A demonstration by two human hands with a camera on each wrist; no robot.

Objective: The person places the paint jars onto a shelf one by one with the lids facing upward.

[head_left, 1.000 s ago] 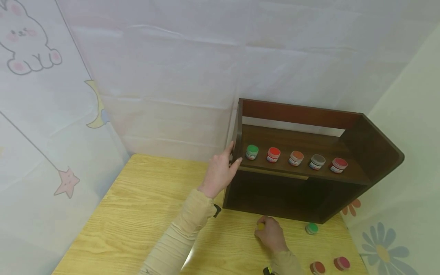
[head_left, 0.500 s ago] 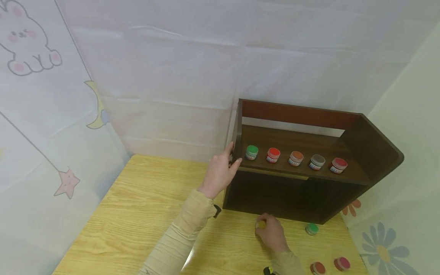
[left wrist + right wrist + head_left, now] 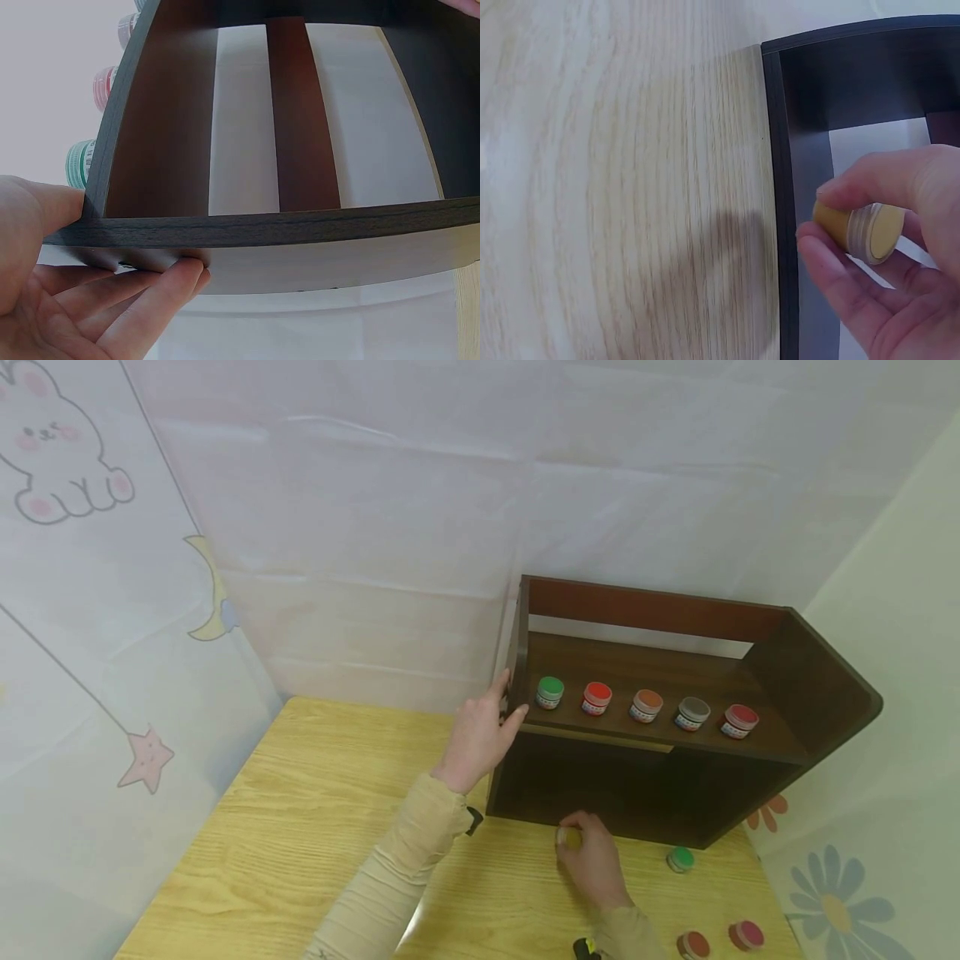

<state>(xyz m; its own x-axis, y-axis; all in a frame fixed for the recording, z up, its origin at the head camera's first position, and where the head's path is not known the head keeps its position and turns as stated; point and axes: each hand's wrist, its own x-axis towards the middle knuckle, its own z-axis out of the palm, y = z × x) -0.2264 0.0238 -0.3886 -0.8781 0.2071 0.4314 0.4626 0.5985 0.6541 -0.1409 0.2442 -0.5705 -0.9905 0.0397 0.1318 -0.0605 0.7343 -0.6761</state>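
Observation:
In the head view a dark brown wooden shelf stands on the table. My left hand grips its left side panel: the thumb lies at the front edge, and the fingers rest against the outer face. My right hand pinches a small yellow paint jar between thumb and fingertips, in front of the lower compartment. The jar is tilted on its side in the right wrist view. On the upper board sits a row of jars: green, red, orange-brown, grey-brown and crimson.
Right of my right hand a green jar stands on the wood-grain table. Closer to me are a brown-red jar and a magenta jar. A pale printed cloth wall rises behind the shelf.
My right hand has moved slightly forward toward the shelf's lower compartment with the yellow paint jar. The left hand and the row of jars have stayed put.

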